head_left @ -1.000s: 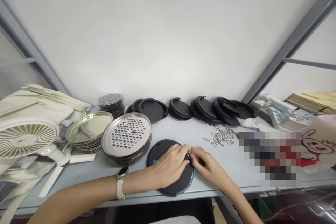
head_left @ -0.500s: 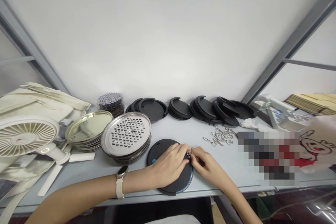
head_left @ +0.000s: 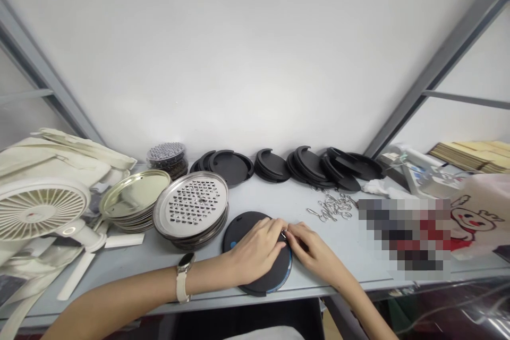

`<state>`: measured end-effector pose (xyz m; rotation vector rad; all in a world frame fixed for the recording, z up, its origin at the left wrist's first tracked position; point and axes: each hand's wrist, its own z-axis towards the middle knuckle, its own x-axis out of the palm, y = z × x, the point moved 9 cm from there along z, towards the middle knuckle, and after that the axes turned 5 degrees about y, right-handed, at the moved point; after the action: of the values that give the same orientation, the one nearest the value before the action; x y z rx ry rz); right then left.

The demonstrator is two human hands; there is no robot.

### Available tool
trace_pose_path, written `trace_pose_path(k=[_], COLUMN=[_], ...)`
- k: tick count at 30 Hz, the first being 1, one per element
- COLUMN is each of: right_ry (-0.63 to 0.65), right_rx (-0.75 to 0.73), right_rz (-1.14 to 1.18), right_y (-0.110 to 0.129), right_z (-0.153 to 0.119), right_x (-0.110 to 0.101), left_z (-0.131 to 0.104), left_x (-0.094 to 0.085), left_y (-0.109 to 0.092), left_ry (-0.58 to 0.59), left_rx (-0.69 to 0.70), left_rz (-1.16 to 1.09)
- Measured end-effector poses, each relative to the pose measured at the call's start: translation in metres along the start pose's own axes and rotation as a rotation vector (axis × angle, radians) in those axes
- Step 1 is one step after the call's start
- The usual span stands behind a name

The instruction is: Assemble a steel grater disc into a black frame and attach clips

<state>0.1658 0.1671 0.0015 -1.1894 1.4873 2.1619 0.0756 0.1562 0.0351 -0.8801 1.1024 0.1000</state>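
Note:
A black round plate (head_left: 249, 223) with a bluish edge and a blue dot lies on the table in front of me. My left hand (head_left: 261, 252) lies across it, fingers closed on its right side. My right hand (head_left: 308, 247) pinches a small shiny metal clasp (head_left: 284, 233) at the plate's right edge, where the fingertips of both hands meet. Fingers cover most of the clasp, so how it joins the plate cannot be seen. Beyond my right hand, several loose metal clasps (head_left: 334, 206) lie in a heap.
Left of the plate stand stacks of perforated metal discs (head_left: 191, 207) and gold-coloured discs (head_left: 135, 194). Black round trays (head_left: 233, 167) line the wall. A white handheld fan (head_left: 43, 207) lies far left. Cardboard pieces (head_left: 474, 156) and a printed bag (head_left: 478, 218) are at right.
My right fingers have shifted slightly left, closer to my left fingertips, and cover more of the clasp. My left hand and the plate stay almost still.

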Motion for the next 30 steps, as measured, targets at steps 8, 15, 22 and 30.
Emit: trace_pose_path(k=[8, 15, 22, 30], right_ry=[-0.003, -0.001, -0.018, -0.010], right_rx=[0.001, 0.019, 0.011, 0.022], right_rz=[0.001, -0.016, -0.016, -0.045], right_y=[-0.0009, -0.0045, -0.0025, -0.0052], right_z=[0.0000, -0.0008, -0.0003, 0.0001], right_x=[0.0005, 0.0008, -0.0001, 0.0009], left_z=[-0.0002, 0.0003, 0.0003, -0.0004], left_x=[-0.0012, 0.0003, 0.0022, -0.0004], left_y=[-0.0010, 0.0006, 0.0022, 0.0008], left_ry=[0.002, 0.002, -0.005, 0.004], left_rx=[-0.004, -0.005, -0.006, -0.009], left_rz=[-0.006, 0.010, 0.014, -0.006])
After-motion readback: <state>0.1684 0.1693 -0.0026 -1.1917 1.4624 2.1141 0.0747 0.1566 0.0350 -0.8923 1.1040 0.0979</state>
